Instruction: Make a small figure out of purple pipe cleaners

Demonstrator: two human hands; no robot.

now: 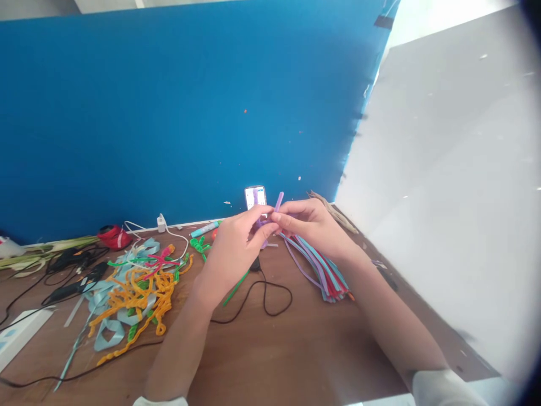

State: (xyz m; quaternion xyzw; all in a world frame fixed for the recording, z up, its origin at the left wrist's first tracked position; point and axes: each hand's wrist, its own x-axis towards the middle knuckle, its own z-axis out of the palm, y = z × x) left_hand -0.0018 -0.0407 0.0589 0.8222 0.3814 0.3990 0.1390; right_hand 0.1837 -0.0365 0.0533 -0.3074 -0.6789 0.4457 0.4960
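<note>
Between my two hands, raised above the table, is a bent purple pipe cleaner. The fingers of my left hand pinch it from the left. My right hand pinches it from the other side, and the fingertips of both hands meet. One purple end sticks up over the fingers; the part inside the grip is hidden. Under my right hand lies a bundle of purple, blue and red pipe cleaners. A phone with a lit screen leans on the blue wall behind my hands.
On the left lies a tangled heap of orange pipe cleaners with light blue ribbon. A white power strip, a red roll and a white charger are nearby. A black cable loops mid-table. Blue and white walls border the table.
</note>
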